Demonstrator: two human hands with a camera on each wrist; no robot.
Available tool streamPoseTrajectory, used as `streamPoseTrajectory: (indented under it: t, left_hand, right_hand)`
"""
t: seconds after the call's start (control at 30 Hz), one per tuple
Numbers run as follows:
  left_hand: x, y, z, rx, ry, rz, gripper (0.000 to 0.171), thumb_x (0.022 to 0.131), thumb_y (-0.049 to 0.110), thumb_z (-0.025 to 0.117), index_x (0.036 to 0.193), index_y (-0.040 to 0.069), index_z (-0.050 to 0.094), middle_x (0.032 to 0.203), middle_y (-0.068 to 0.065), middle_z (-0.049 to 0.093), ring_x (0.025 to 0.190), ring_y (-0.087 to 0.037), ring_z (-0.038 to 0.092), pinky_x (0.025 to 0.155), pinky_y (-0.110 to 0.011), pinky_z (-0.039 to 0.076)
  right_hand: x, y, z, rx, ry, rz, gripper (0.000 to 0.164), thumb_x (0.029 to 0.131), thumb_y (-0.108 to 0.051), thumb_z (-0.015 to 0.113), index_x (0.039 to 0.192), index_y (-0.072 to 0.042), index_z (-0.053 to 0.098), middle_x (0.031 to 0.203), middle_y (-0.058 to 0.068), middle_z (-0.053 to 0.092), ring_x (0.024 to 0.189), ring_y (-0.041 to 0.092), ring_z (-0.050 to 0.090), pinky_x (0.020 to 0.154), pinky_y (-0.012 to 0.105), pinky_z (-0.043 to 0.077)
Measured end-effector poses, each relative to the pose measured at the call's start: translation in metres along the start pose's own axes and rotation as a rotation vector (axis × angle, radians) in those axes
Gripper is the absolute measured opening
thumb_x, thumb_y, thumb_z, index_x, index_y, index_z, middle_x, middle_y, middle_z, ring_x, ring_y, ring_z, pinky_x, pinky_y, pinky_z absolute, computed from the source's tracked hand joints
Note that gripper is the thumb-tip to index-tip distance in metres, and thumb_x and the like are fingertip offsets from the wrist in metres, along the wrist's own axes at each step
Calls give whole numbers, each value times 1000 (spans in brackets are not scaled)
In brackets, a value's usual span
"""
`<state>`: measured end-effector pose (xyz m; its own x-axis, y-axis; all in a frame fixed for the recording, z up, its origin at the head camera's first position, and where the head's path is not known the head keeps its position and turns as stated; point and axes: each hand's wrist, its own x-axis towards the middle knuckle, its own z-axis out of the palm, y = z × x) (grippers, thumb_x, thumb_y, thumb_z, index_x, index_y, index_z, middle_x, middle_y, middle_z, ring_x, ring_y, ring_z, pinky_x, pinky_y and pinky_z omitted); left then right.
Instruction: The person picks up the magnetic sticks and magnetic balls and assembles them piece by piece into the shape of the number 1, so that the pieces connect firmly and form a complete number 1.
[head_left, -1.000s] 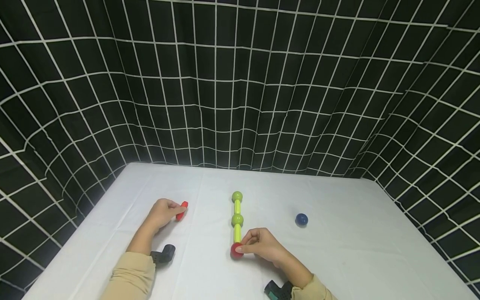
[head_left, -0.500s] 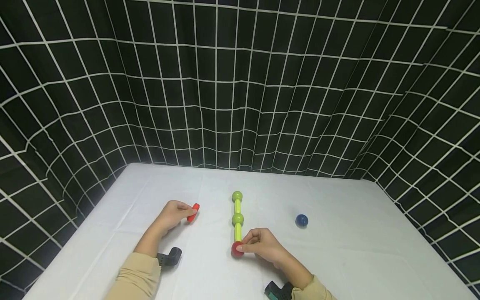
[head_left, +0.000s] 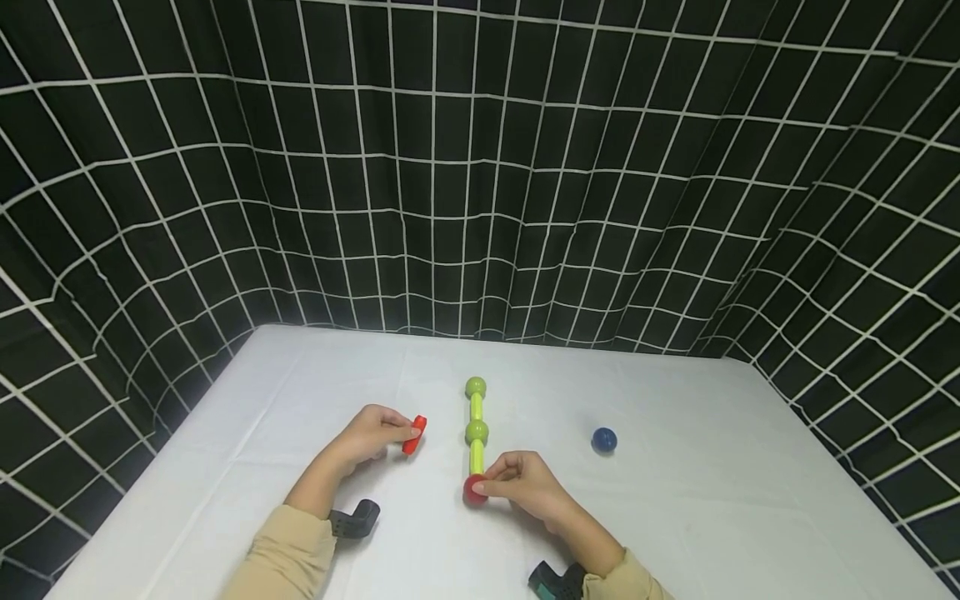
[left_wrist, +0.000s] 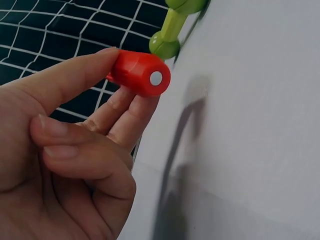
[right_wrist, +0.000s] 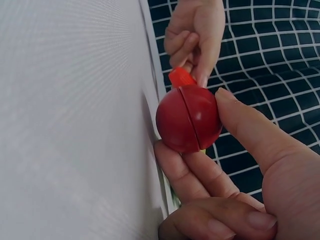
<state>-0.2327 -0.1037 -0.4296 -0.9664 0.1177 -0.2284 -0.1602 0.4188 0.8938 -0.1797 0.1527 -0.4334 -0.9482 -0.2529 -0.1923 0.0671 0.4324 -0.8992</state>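
Left grip (head_left: 372, 433) pinching red rod (head_left: 415, 435), closing in on red ball (right_wrist: 182, 120); right grip (head_left: 527, 490) pinching ball, easing it forward; rod staying unattached.

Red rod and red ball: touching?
Apart. The head view shows white table between the red rod and the red ball.

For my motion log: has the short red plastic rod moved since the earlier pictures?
Yes: in the head view, the red rod moved right, toward the shiny blue ball, which stayed in place.
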Motion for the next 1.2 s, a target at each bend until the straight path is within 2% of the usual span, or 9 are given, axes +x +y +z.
streamPoseTrajectory:
  t: [0.13,0.27,0.37,0.57,0.8,1.2]
  left_hand:
    - [-2,2,4,30,-24,-10,23,78,22,72,92,4,68,86,-3,65,76,-15,50,60,-27,42]
    - [-2,1,9,44,-86,-2,22,79,23,71,92,5,69,78,0,64,56,-11,41,49,-23,33]
    - [-3,1,12,49,-140,13,22,79,24,71,92,6,69,71,1,60,47,-9,33,45,-22,27]
    - [-6,2,13,65,-227,46,21,78,23,72,89,5,70,67,3,58,46,-9,33,44,-21,26]
    - [-9,4,12,71,-328,106,22,78,21,72,88,1,71,67,5,62,42,-6,27,43,-20,23]
    - [-11,3,12,102,-343,108,22,77,23,73,84,2,72,63,6,60,42,-6,27,42,-20,22]
  right_hand:
    - [2,-2,2,14,5,8,30,72,-26,79,83,-2,65,67,-4,62,54,8,39,47,20,31]
    - [4,-2,2,21,8,13,29,72,-24,79,82,-2,64,66,-5,60,50,7,36,45,20,30]
    - [7,-1,2,12,15,9,30,71,-26,79,82,-2,65,65,-5,60,51,8,36,46,21,30]
    - [12,-1,1,-22,21,-1,30,70,-28,80,81,-3,65,66,-4,59,55,11,39,48,22,31]
    - [19,-3,2,-56,37,-10,31,71,-29,79,80,-3,64,71,0,62,64,13,45,55,25,37]
    - [32,-7,4,-54,46,-10,31,71,-28,79,81,-3,64,69,-1,61,66,13,45,56,26,36]
